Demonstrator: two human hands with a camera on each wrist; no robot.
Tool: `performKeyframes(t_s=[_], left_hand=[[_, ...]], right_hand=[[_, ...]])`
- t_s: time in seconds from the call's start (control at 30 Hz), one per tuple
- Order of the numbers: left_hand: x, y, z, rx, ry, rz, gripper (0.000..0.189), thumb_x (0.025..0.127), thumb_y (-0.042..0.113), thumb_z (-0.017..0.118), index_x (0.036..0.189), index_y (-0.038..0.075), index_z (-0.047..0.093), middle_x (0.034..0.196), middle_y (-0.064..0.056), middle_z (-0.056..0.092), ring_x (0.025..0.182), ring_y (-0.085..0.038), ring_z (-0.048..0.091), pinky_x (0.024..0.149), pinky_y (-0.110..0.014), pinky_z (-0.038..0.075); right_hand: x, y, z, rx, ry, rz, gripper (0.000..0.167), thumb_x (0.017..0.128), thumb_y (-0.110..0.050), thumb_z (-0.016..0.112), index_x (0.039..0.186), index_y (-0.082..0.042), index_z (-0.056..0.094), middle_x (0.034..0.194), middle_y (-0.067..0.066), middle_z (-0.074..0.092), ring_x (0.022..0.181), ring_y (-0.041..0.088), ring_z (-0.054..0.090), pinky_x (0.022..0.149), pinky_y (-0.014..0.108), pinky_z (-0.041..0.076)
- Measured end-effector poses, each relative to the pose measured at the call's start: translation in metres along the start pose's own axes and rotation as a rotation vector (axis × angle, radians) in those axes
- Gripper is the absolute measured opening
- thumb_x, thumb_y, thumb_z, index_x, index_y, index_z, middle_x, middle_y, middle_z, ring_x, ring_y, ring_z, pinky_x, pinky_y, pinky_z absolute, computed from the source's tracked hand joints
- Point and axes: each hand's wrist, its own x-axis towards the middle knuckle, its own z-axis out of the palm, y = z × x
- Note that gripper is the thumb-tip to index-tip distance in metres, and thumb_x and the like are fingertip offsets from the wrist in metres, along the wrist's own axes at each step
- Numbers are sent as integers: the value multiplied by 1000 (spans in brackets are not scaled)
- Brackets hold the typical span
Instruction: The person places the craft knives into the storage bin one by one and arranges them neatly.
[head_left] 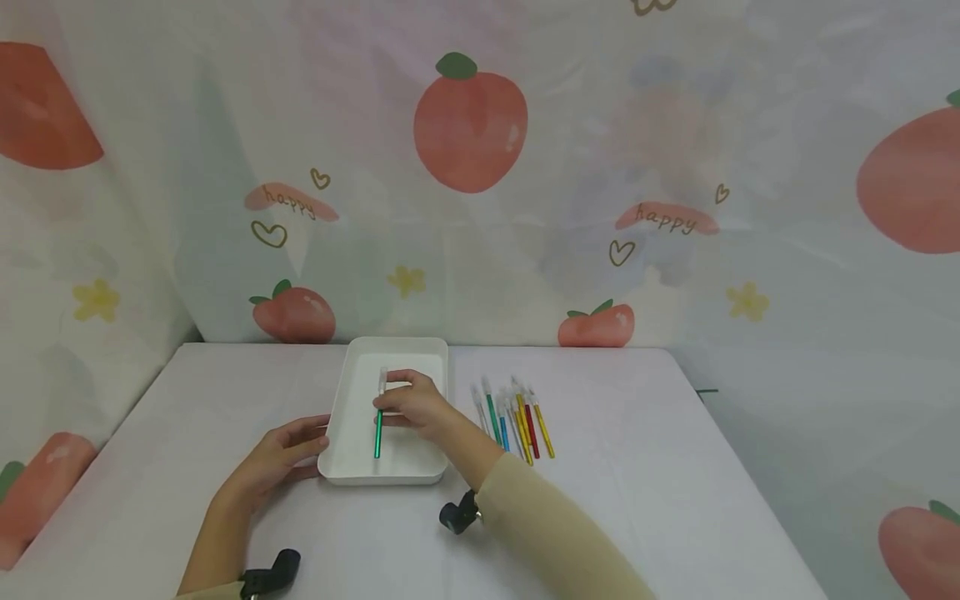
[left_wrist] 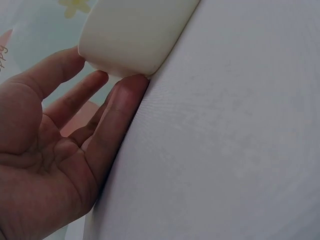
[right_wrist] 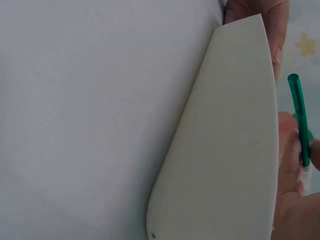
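Nearest to my head camera, a beige sleeve (head_left: 558, 533) crosses the lower right of the frame, running up to the right hand (head_left: 420, 406). Its fingers are closed in a pinch on a green pen (head_left: 378, 433), near where the green barrel meets the clear end. I judge that hold near the middle keeps the pen balanced, lined up roughly with the long sides of the white tray (head_left: 352, 442). From the right wrist, I see the pen above the tray's rim; I can't make out any contact with it.

On the far side from that sleeve, the left hand (head_left: 281, 454) has its fingers spread and loosely extended, tips touching the tray's near-left wall without wrapping it, probably to steady it. Loose pens (head_left: 531, 425) lie on the desk (head_left: 637, 517) just right of the tray, presumably to suit the right hand's reach.
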Motion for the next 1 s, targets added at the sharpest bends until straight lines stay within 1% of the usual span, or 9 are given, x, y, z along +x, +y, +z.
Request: performKeyframes(t_s=[0.17, 0.27, 0.37, 0.43, 0.57, 0.63, 0.7, 0.87, 1.0], left_hand=[[1, 0, 0, 4, -8, -1, 66, 97, 26, 67, 151, 3, 39, 150, -27, 41, 120, -31, 60, 88, -42, 59], [1, 0, -1, 5, -12, -1, 67, 96, 27, 67, 151, 3, 38, 151, -27, 40, 121, -32, 60, 88, -43, 59], [1, -1, -1, 2, -13, -1, 67, 96, 27, 68, 151, 3, 38, 151, -27, 40, 122, -33, 60, 88, -43, 59], [0, -1, 0, 1, -12, -1, 67, 96, 27, 67, 152, 4, 38, 151, -27, 40, 122, -33, 60, 88, -43, 59], [0, 0, 1, -9, -13, -3, 66, 97, 26, 67, 152, 4, 38, 152, -27, 39, 122, -33, 60, 88, -43, 59], [0, 0, 1, -9, -16, -1, 66, 97, 26, 66, 152, 4, 38, 152, -27, 39, 123, -33, 60, 88, -43, 59], [0, 1, 1, -9, -17, 0, 65, 97, 26, 66, 151, 3, 38, 151, -27, 39, 122, -33, 60, 88, -43, 59], [0, 0, 1, -7, -11, -1, 64, 98, 25, 65, 151, 3, 38, 151, -28, 39, 123, -34, 59, 88, -43, 59], [0, -1, 0, 1, -11, 4, 65, 98, 26, 65, 152, 2, 37, 151, -28, 39, 124, -35, 58, 88, -43, 59]], right_hand=[[6, 7, 12, -26, 58, -1, 51, 84, 8, 70, 131, -4, 52, 99, 14, 68, 92, 25, 71, 80, 38, 62], [9, 12, 20, -37, 94, -12, 55, 84, 9, 71, 133, -4, 50, 100, 15, 68, 86, 21, 71, 80, 39, 62], [12, 16, 27, -62, 127, -20, 59, 83, 9, 72, 135, -4, 48, 101, 14, 66, 82, 21, 70, 78, 39, 62], [14, 19, 31, -82, 143, -15, 60, 82, 10, 71, 136, -6, 49, 103, 14, 65, 83, 21, 68, 76, 38, 62], [14, 23, 37, -109, 151, -4, 59, 82, 12, 70, 135, -6, 52, 113, 16, 65, 90, 22, 67, 75, 38, 62], [12, 24, 38, -117, 134, -1, 56, 83, 11, 68, 135, -4, 53, 118, 18, 65, 93, 22, 67, 77, 38, 62], [9, 25, 40, -131, 105, 7, 54, 85, 10, 67, 136, -3, 53, 120, 18, 65, 93, 23, 68, 79, 39, 62], [0, 25, 45, -137, -19, 45, 54, 88, 6, 63, 140, -4, 51, 115, 16, 65, 95, 26, 70, 84, 42, 61], [-4, 25, 47, -114, -60, 61, 55, 90, 6, 63, 141, -5, 49, 113, 16, 64, 99, 28, 69, 86, 45, 60]])
